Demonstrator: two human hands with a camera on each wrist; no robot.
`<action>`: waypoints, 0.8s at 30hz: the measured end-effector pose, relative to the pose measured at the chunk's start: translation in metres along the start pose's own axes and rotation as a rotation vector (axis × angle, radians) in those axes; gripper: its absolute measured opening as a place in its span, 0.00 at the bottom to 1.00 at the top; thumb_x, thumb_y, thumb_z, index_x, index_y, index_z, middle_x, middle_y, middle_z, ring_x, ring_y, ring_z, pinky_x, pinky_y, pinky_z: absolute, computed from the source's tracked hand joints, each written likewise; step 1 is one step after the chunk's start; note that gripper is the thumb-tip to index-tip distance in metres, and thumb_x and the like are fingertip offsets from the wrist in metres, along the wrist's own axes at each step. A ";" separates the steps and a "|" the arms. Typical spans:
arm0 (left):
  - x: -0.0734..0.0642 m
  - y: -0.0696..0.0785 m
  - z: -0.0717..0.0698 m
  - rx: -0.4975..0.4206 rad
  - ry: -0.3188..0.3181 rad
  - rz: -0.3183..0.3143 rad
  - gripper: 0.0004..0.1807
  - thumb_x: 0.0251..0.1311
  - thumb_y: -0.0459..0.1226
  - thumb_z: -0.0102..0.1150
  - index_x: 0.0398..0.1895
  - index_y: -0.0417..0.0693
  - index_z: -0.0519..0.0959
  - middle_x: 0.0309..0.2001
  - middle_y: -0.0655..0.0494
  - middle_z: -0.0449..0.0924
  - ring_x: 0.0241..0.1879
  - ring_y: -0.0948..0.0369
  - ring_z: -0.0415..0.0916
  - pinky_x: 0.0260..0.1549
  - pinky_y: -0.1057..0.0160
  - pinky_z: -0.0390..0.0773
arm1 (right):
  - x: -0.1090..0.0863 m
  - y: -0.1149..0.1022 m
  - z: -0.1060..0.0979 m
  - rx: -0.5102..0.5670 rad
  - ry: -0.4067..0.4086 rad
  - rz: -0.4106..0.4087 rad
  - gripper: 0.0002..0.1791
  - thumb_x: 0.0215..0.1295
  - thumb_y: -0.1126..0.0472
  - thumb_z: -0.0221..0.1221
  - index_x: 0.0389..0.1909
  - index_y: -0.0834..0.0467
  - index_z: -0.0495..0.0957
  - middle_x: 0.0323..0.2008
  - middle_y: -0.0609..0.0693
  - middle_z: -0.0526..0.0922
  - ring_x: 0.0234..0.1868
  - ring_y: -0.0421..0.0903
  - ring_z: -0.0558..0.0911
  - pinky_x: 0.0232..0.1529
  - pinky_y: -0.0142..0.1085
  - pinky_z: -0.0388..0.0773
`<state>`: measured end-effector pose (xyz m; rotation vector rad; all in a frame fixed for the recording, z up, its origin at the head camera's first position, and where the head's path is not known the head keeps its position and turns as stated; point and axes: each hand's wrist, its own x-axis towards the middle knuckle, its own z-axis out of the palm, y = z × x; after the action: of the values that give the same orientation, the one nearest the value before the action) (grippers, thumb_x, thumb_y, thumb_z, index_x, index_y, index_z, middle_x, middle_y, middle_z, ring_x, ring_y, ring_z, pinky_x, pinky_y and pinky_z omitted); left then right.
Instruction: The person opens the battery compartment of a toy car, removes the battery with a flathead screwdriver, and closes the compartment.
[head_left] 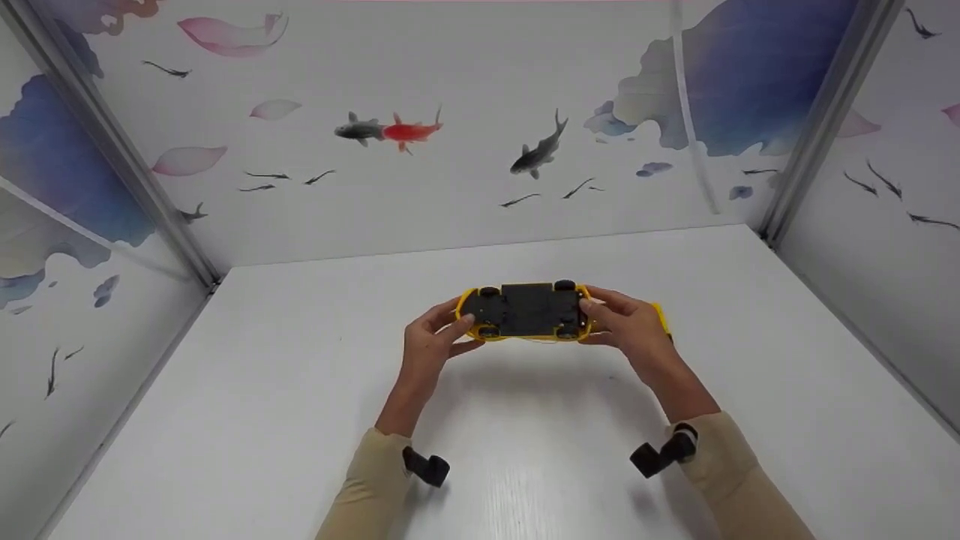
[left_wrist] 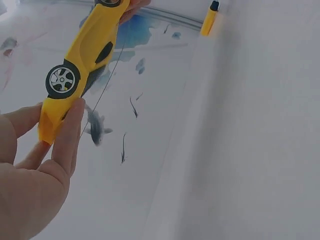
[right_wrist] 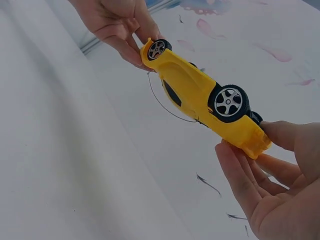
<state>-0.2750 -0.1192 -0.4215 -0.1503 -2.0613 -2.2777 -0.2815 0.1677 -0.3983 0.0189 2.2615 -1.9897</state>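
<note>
A yellow toy car [head_left: 529,309] is held up above the table, its black underside and wheels turned toward the head camera. My left hand [head_left: 429,349] pinches one end of it, thumb on the underside. At the opposite end my right hand [head_left: 639,330] grips the car, also with the thumb on the underside. The right wrist view shows the yellow side of the car [right_wrist: 192,92] with silver-spoked wheels. A thin, curved wire [right_wrist: 165,106] runs from the body on that side.
Partly hidden behind the right hand is a small yellow object [head_left: 662,319]; the left wrist view shows this yellow piece [left_wrist: 209,20] with a dark end. The white table [head_left: 262,390] meets patterned panels [head_left: 465,195] at the back and sides.
</note>
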 end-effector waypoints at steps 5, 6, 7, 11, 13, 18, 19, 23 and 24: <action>0.000 0.000 0.002 0.027 0.040 -0.023 0.24 0.66 0.35 0.62 0.64 0.38 0.76 0.54 0.40 0.77 0.49 0.54 0.85 0.44 0.56 0.87 | 0.001 0.003 -0.001 0.017 -0.052 0.027 0.33 0.71 0.44 0.59 0.72 0.52 0.68 0.64 0.59 0.76 0.47 0.44 0.86 0.51 0.35 0.85; 0.000 0.000 0.002 0.029 0.043 -0.026 0.23 0.66 0.34 0.62 0.64 0.38 0.76 0.53 0.40 0.77 0.49 0.54 0.85 0.44 0.56 0.87 | 0.001 0.003 -0.001 0.016 -0.062 0.032 0.33 0.71 0.44 0.59 0.72 0.52 0.68 0.64 0.59 0.75 0.47 0.44 0.86 0.50 0.35 0.85; 0.000 0.000 0.002 0.033 0.046 -0.030 0.23 0.66 0.34 0.62 0.64 0.38 0.76 0.53 0.40 0.77 0.49 0.54 0.85 0.43 0.56 0.87 | 0.001 0.003 -0.001 0.016 -0.075 0.033 0.33 0.71 0.44 0.58 0.73 0.52 0.67 0.65 0.60 0.75 0.47 0.44 0.86 0.51 0.36 0.85; 0.000 0.001 0.001 0.020 0.043 -0.047 0.24 0.66 0.34 0.62 0.65 0.39 0.74 0.55 0.39 0.79 0.49 0.54 0.85 0.44 0.57 0.87 | 0.000 0.002 -0.001 -0.004 -0.122 0.042 0.34 0.72 0.45 0.57 0.75 0.50 0.64 0.67 0.61 0.73 0.49 0.47 0.85 0.54 0.39 0.84; 0.000 0.002 -0.001 -0.004 0.039 -0.063 0.25 0.66 0.34 0.62 0.66 0.40 0.73 0.57 0.37 0.79 0.50 0.54 0.85 0.45 0.57 0.86 | -0.001 0.001 -0.001 -0.016 -0.139 0.050 0.33 0.73 0.45 0.57 0.75 0.48 0.63 0.67 0.61 0.72 0.50 0.48 0.85 0.56 0.41 0.83; 0.001 0.002 -0.004 -0.098 0.018 -0.105 0.28 0.67 0.33 0.60 0.70 0.39 0.67 0.62 0.35 0.76 0.51 0.53 0.84 0.48 0.56 0.85 | -0.002 0.001 0.000 -0.019 -0.161 0.050 0.32 0.73 0.47 0.56 0.75 0.49 0.63 0.68 0.62 0.71 0.52 0.49 0.84 0.56 0.40 0.83; 0.001 0.002 -0.005 -0.115 0.015 -0.112 0.29 0.67 0.32 0.60 0.70 0.39 0.67 0.63 0.35 0.76 0.52 0.54 0.84 0.49 0.56 0.85 | -0.002 0.001 0.000 -0.016 -0.164 0.046 0.32 0.74 0.47 0.56 0.75 0.50 0.63 0.68 0.62 0.72 0.52 0.49 0.84 0.55 0.39 0.84; 0.003 0.003 -0.005 -0.158 0.006 -0.130 0.27 0.68 0.32 0.59 0.69 0.38 0.68 0.64 0.37 0.76 0.51 0.56 0.84 0.50 0.57 0.84 | -0.002 0.001 -0.001 -0.007 -0.166 0.051 0.31 0.74 0.48 0.56 0.74 0.54 0.65 0.66 0.63 0.73 0.52 0.48 0.86 0.53 0.37 0.84; 0.003 0.004 -0.005 -0.171 0.006 -0.132 0.26 0.68 0.31 0.59 0.68 0.37 0.69 0.63 0.38 0.76 0.51 0.57 0.84 0.50 0.57 0.84 | -0.002 0.001 -0.002 -0.007 -0.169 0.055 0.31 0.74 0.49 0.56 0.74 0.54 0.65 0.66 0.63 0.73 0.51 0.47 0.86 0.53 0.37 0.84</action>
<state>-0.2776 -0.1248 -0.4182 -0.0155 -1.9263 -2.5275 -0.2799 0.1698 -0.3984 -0.0839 2.1399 -1.8793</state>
